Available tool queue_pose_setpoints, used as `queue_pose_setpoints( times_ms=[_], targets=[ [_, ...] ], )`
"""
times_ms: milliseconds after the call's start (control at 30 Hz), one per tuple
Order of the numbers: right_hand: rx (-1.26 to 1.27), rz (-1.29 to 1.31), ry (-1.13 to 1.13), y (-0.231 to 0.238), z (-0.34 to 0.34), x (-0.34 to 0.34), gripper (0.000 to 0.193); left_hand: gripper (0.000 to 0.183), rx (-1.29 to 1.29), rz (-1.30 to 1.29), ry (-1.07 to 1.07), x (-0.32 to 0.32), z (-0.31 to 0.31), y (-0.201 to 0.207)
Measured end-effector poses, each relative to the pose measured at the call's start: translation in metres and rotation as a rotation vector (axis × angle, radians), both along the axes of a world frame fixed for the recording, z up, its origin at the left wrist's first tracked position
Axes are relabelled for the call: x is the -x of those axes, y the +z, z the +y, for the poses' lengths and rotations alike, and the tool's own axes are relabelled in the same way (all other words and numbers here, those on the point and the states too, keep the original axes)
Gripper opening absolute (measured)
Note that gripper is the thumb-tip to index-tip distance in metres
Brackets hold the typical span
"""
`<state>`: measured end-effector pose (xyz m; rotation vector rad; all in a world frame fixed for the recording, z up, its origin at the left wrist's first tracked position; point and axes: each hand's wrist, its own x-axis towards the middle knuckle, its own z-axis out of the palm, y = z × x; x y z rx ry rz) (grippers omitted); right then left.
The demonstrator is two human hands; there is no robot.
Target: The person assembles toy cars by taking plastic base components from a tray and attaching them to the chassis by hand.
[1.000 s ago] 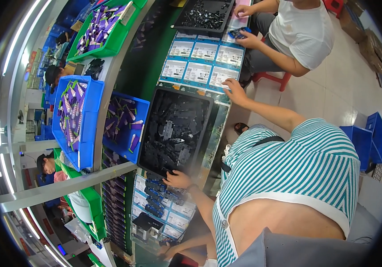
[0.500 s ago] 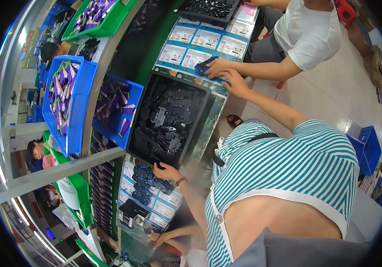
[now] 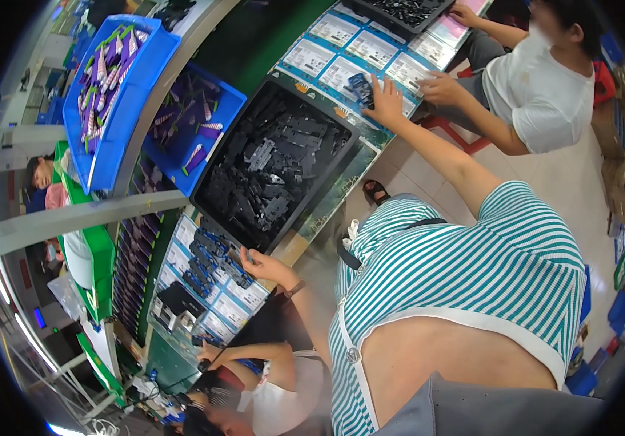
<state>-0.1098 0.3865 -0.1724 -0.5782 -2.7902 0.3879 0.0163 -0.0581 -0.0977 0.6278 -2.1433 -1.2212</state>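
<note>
My right hand (image 3: 386,104) reaches over the workbench with its fingers spread beside a small blue-and-black part (image 3: 360,89), thumb and forefinger close to it. Whether they touch it, I cannot tell. Near the close left corner of a large black bin (image 3: 349,138) is my left hand (image 3: 269,269), its fingers curled together at the tips; a small dark spot shows there, too small to name. The bin holds many loose black plastic pieces (image 3: 261,156). Just left of my left hand, several blue-and-black parts (image 3: 207,261) lie in rows on printed sheets.
Across the bench's right side sits a co-worker in a white shirt (image 3: 538,94), one hand (image 3: 442,90) near the sheets. Blue bins (image 3: 236,102) hold purple-and-white pieces. A metal post (image 3: 72,218) crosses at the left. Another person (image 3: 290,392) works at lower left.
The co-worker's hand has drawn back from the blue-and-black part. My right hand has moved from that hand to beside the part, fingers spreading. The view has turned slightly.
</note>
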Motion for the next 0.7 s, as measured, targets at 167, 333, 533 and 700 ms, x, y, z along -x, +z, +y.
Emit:
queue_pose_setpoints(
  times_ms=[167, 333, 533, 700],
  targets=[
    [0.194, 0.005, 0.023, -0.017, 0.006, 0.01, 0.096, 0.033, -0.093, -0.03, -0.055, -0.005, 0.023, 0.025],
    [0.207, 0.088, -0.013, -0.007, 0.022, 0.008, 0.089, 0.031, -0.514, -0.004, -0.112, -0.003, 0.043, 0.025],
    [0.321, 0.114, 0.295, 0.1, -0.029, -0.016, 0.085, 0.042, -1.089, -0.049, -0.418, 0.003, 0.091, 0.032],
    [0.552, 0.058, 0.785, 0.143, -0.117, -0.054, 0.081, 0.063, -1.633, -0.096, -0.537, 0.027, 0.128, 0.018]
  ],
)
